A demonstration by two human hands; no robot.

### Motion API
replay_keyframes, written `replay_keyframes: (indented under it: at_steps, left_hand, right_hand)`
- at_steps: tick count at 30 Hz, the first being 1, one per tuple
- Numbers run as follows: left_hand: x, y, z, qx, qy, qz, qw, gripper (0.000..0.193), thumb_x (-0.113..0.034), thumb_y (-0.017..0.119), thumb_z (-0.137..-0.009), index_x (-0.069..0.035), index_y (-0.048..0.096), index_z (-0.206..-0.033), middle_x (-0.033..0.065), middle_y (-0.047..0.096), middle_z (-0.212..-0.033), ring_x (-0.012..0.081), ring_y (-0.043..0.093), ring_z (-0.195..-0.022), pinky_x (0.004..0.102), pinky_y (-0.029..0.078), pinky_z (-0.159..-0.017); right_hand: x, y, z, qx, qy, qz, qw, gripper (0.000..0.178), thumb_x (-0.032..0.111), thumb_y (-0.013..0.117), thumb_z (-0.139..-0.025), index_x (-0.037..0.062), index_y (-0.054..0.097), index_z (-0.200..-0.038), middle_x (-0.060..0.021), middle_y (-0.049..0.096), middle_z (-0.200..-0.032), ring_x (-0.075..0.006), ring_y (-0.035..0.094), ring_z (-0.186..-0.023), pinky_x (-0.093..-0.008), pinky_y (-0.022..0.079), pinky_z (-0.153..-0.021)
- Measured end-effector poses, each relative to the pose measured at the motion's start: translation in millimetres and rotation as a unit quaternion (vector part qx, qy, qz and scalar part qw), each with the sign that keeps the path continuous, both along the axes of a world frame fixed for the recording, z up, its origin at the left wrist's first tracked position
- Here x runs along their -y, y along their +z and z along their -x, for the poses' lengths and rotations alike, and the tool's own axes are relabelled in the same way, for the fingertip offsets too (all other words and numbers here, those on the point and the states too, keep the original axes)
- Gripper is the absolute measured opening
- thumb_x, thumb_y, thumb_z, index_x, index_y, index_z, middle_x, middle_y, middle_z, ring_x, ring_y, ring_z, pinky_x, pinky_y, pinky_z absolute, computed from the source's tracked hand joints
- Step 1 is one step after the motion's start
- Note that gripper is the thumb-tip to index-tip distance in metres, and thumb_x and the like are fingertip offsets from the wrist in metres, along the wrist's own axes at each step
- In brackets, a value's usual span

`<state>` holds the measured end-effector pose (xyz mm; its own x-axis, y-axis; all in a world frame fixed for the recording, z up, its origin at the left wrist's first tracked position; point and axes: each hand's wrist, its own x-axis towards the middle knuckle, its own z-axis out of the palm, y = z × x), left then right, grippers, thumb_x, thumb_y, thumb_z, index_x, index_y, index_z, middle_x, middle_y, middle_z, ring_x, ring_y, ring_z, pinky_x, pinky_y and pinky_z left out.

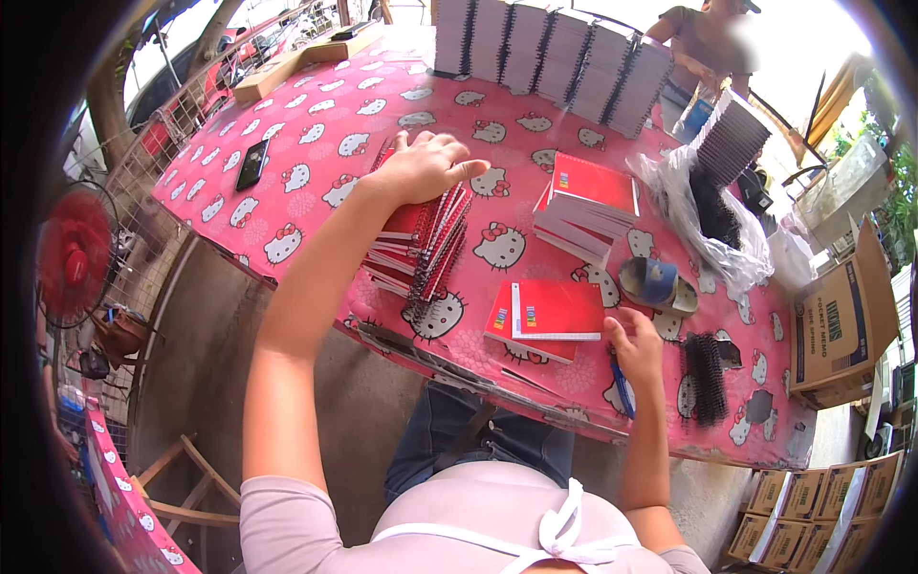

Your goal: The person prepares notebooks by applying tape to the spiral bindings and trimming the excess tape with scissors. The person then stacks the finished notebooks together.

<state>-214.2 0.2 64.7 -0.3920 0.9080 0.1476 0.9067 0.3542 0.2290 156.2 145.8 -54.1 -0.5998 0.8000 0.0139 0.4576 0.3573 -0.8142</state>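
I have an open lane between the spiral-bound stack point(421, 244) and the red pile point(595, 191); a slipper point(658, 285) and plastic bag point(677, 196) obstruct the right. Tall book stacks point(523, 46) wall the far side.

A pink-patterned worktop point(521, 206) spreads beneath the left grip point(426, 167) and right grip point(636, 346). Left of the left grip, a red fan point(75, 251) stands before wire fencing point(143, 191) and a tree trunk point(113, 105). Gray floor point(368, 402) lies below; daylight glares beyond, with greenery point(889, 163) right of the right grip.

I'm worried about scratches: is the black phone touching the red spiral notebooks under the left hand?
Apart. The head view plainly shows pink patterned tablecloth between the black phone and the red spiral notebooks.
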Motion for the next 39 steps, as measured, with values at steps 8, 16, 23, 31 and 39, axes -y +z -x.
replay_keyframes:
  at_steps: [8, 16, 23, 31, 39]
  left_hand:
    - [5, 3, -30, -0.059, 0.004, -0.195, 0.979, 0.076, -0.068, 0.040, -0.090, -0.011, 0.042, -0.141, 0.0183, 0.031, -0.151, 0.0329, 0.020, -0.144, 0.0629, 0.009, -0.113]
    - [65, -52, -192, 0.404, -0.055, -0.418, 0.812, 0.070, -0.009, 0.070, -0.084, -0.008, 0.033, -0.143, 0.0172, 0.036, -0.146, 0.0271, 0.034, -0.138, 0.0425, 0.029, -0.111]
    - [39, -132, -205, 0.147, 0.064, -0.320, 0.934, 0.080, -0.002, 0.070, -0.082, -0.005, 0.024, -0.148, 0.0198, 0.036, -0.142, 0.0348, 0.035, -0.134, 0.0453, 0.030, -0.109]
    - [46, -122, -202, 0.332, 0.028, -0.269, 0.904, 0.076, 0.008, 0.067, -0.079, -0.016, 0.039, -0.145, 0.0213, 0.035, -0.140, 0.0356, 0.041, -0.126, 0.0385, 0.039, -0.103]
    - [15, -106, -210, 0.097, -0.093, -0.322, 0.937, 0.029, -0.013, 0.079, -0.071, -0.011, 0.073, -0.100, 0.0060, 0.066, -0.101, 0.0249, 0.056, -0.092, 0.0348, 0.045, -0.084]
  right_hand:
    - [1, -34, 46, 0.036, 0.004, -0.092, 0.995, 0.067, 0.021, 0.074, -0.081, -0.0041, 0.045, -0.136, -0.0200, 0.064, -0.115, -0.0252, 0.062, -0.102, -0.0345, 0.046, -0.093]
    - [28, 15, 21, -0.226, 0.071, 0.196, 0.951, 0.037, -0.006, 0.072, -0.076, 0.0028, 0.049, -0.103, -0.0112, 0.063, -0.102, -0.0142, 0.061, -0.097, -0.0278, 0.049, -0.083]
    - [40, -18, 33, -0.226, 0.115, 0.083, 0.964, 0.040, -0.011, 0.070, -0.076, 0.0073, 0.040, -0.094, -0.0054, 0.053, -0.093, -0.0113, 0.049, -0.086, -0.0255, 0.044, -0.079]
    - [64, -17, 44, -0.275, 0.119, 0.055, 0.953, 0.037, -0.012, 0.067, -0.078, 0.0077, 0.040, -0.094, -0.0030, 0.051, -0.090, -0.0091, 0.051, -0.081, -0.0250, 0.047, -0.073]
    - [40, 11, 9, -0.143, 0.154, -0.227, 0.951, 0.037, 0.003, 0.075, -0.072, 0.0027, 0.054, -0.102, -0.0143, 0.058, -0.092, -0.0314, 0.058, -0.091, -0.0393, 0.048, -0.081]
